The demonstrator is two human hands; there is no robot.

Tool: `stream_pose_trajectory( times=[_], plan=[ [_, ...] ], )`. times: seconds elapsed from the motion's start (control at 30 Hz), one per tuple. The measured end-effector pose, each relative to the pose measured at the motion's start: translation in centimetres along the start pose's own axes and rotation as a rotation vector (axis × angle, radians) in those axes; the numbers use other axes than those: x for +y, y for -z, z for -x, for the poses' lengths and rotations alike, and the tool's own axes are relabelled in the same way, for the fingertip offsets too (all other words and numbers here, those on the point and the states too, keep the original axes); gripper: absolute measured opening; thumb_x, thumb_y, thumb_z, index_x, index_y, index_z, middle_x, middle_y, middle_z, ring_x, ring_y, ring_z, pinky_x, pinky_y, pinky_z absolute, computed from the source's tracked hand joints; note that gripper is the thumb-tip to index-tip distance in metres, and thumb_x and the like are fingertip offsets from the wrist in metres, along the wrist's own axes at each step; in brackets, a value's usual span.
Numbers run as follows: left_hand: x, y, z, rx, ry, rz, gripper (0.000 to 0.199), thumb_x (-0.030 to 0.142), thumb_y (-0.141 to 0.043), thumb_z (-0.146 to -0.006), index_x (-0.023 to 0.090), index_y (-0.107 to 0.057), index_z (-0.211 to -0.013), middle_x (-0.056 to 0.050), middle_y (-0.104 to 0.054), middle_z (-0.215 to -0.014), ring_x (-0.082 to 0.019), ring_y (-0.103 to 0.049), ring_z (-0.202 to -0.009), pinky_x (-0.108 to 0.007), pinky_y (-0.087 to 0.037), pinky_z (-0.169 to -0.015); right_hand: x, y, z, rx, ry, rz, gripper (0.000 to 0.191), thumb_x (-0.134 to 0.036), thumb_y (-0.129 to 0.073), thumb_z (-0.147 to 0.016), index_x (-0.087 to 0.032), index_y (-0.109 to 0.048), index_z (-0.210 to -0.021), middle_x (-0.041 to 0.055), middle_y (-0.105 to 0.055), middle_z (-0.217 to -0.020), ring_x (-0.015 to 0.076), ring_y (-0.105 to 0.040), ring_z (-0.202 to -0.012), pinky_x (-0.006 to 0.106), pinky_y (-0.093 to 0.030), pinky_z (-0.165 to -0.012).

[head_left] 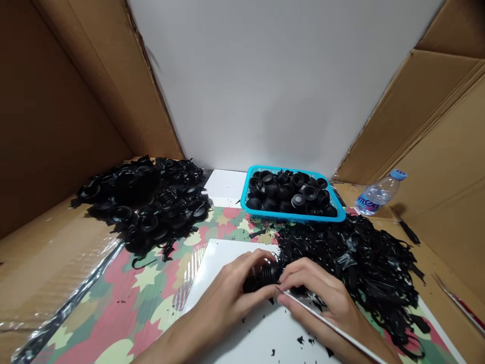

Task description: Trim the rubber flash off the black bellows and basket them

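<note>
Head camera view, looking down at a desk (117,311) with a patterned cover, enclosed by cardboard and a pale wall. Two bare hands meet over a white board (223,248) near the front. The left hand (229,288) has its fingers curled around a black ribbed part (269,274), held just above the board and partly hidden. The right hand (335,298) pinches a thin white rod (326,321), its end close to the left thumb and the part; whether the two touch cannot be told.

Judging by how things lie, the work is well along but unfinished. Behind the hands, a blue basket (293,217) is heaped with tidy-edged black parts that look done. At far left, a large pile of black parts (162,207) with ragged strips attached looks left to do. Right of the board, a broad heap of black scraps (367,268) spreads out, probably waste, and small flecks dot the board. A water bottle (379,193) stands right of the basket.
</note>
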State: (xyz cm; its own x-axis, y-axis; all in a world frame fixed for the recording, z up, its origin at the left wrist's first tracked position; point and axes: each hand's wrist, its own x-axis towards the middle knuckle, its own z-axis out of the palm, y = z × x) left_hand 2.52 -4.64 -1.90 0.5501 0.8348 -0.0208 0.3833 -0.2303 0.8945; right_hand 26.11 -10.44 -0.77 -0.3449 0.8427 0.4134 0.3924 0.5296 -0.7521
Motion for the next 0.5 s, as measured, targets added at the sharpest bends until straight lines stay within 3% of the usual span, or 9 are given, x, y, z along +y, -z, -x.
stream_pose_trajectory(
  times=[0.1,0.2,0.3,0.4,0.5],
  plan=[
    [0.8,0.0,-0.1,-0.007,0.031,0.072,0.031,0.048,-0.074,-0.105,0.03,-0.07,-0.13,-0.001,-0.078,-0.117,-0.026,-0.07,-0.107,-0.033,-0.051,-0.094,-0.2,-0.1,-0.2,0.085,-0.021,0.013,0.006,-0.021,-0.067,-0.111,-0.027,-0.069,-0.112,-0.0011,-0.074,-0.104,0.0135,-0.075,-0.095,0.02,-0.057,-0.087],
    [1.5,0.3,0.0,-0.036,0.066,0.19,0.029,0.05,-0.071,-0.106,0.027,-0.074,-0.123,-0.001,-0.078,-0.106,-0.024,-0.069,-0.097,-0.031,-0.051,-0.085,-0.2,0.1,-0.4,0.227,-0.038,0.067,0.005,-0.021,-0.069,-0.11,-0.026,-0.07,-0.108,-0.0021,-0.073,-0.098,0.0122,-0.074,-0.087,0.018,-0.058,-0.081],
    [1.7,0.4,0.0,-0.018,0.114,0.321,0.035,0.056,-0.067,-0.107,0.026,-0.073,-0.123,-0.003,-0.078,-0.102,-0.024,-0.068,-0.094,-0.031,-0.049,-0.081,0.0,0.1,-0.4,0.249,-0.03,0.109,0.005,-0.02,-0.069,-0.109,-0.025,-0.07,-0.109,-0.0015,-0.074,-0.097,0.0129,-0.075,-0.086,0.019,-0.058,-0.08],
    [1.7,0.0,0.0,0.058,0.177,0.422,0.043,0.065,-0.062,-0.108,0.024,-0.072,-0.11,-0.004,-0.076,-0.098,-0.024,-0.066,-0.092,-0.032,-0.049,-0.081,0.2,-0.2,-0.2,0.229,0.059,0.166,0.009,-0.016,-0.067,-0.11,-0.023,-0.07,-0.115,0.0003,-0.075,-0.096,0.0144,-0.074,-0.083,0.023,-0.059,-0.079],
    [1.7,-0.9,-0.3,0.138,0.262,0.487,0.053,0.075,-0.061,-0.104,0.023,-0.067,-0.095,0.0,-0.066,-0.082,-0.02,-0.058,-0.078,-0.03,-0.046,-0.072,0.3,-0.8,-0.1,0.267,0.206,0.274,0.023,-0.007,-0.062,-0.11,-0.02,-0.07,-0.128,0.0016,-0.074,-0.088,0.0145,-0.07,-0.072,0.026,-0.056,-0.07]
  ],
)
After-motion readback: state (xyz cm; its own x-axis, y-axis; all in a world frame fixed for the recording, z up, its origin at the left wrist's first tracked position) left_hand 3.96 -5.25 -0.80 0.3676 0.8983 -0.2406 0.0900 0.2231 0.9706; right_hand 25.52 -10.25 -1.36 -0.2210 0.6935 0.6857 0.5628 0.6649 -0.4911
